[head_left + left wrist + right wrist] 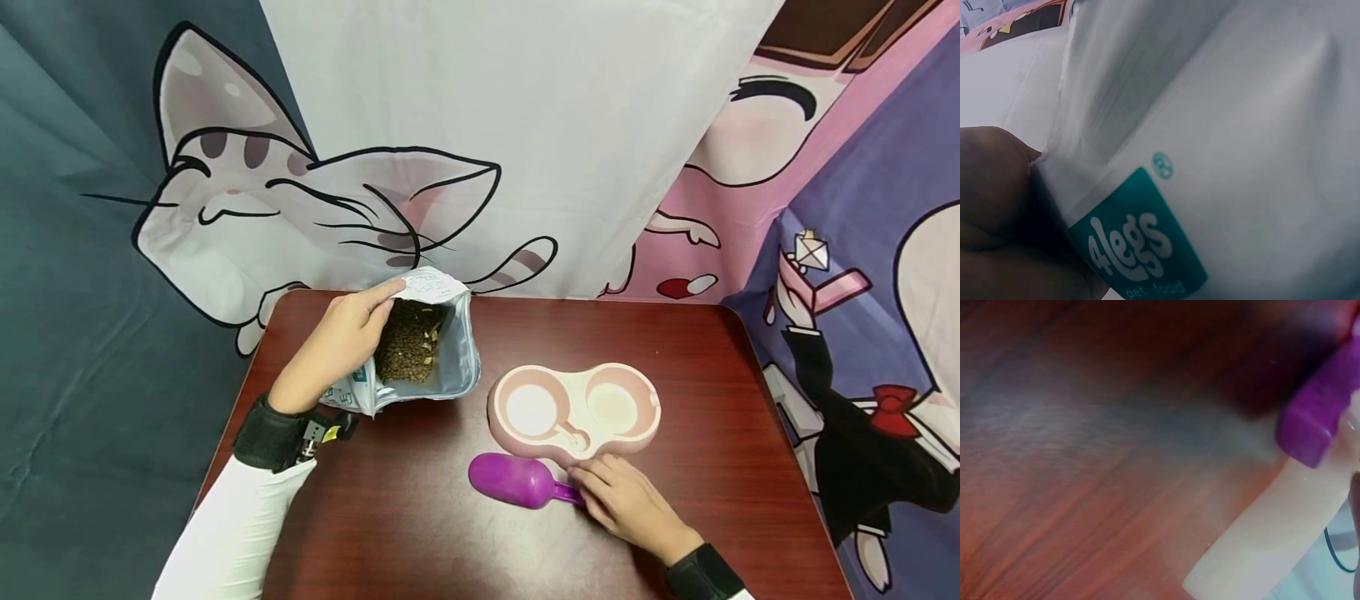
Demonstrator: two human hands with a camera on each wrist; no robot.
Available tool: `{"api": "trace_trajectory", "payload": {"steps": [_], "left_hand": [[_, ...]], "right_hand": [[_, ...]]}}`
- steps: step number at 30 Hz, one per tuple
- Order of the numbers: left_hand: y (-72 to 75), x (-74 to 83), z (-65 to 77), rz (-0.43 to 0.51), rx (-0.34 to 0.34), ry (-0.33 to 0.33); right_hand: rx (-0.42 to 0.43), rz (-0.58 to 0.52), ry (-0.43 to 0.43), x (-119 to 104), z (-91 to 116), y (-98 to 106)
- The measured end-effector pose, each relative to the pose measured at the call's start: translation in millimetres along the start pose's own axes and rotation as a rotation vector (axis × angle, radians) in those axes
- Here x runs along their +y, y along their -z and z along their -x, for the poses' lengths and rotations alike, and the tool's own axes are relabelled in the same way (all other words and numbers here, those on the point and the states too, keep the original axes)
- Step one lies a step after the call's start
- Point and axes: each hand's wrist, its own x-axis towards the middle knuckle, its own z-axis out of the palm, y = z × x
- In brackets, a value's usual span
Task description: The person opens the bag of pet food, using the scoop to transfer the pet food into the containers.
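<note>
Cloth [67, 333] in dull teal hangs at the far left, leading into a white backdrop printed with a smiling cartoon cat [240, 212]. A white sleeve [232, 521] comes up from the lower left, with a black wrist strap [264, 435] above its cuff. The left hand [341, 337] pinches the upper left edge of a silver pet food bag [459, 354], which stands at the back left of the reddish-brown counter [390, 517]. Its teal label [1141, 234] reads "4legs pet food". The bag's mouth gapes, showing brown kibble [405, 346] inside with some paler pieces mixed in. Further right, a purple scoop [513, 481] lies at the near side of a pink and cream double bowl [576, 396], its rounded back up and its handle pointing right. The right hand [626, 504] has its fingers at the end of that handle, just in front of the bowl; whether they grip it I cannot tell. Purple and pink cartoon cloth [825, 208] fills the far right.
</note>
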Motion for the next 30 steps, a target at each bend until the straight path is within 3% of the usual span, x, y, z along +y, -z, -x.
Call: {"api": "trace_trajectory", "payload": {"steps": [9,17,23,30], "left_hand": [[-0.7,0.0,1.5,0.021,0.001,0.002],[-2.6,-2.2,1.0,0.021,0.004,0.0],[-0.2,0.1,1.1,0.022,-0.004,0.005],[-0.2,-0.7,1.3,0.01,-0.008,0.008]], "right_hand": [[-0.224,0.018,-0.078,-1.6,12.6,-10.5],[-0.219,-0.073,-0.162,-1.7,9.9,-11.3],[-0.271,-0.243,-0.296,-1.7,5.1,-6.3],[-0.385,-0.638,-0.443,3.7,-2.2,-1.9]]}}
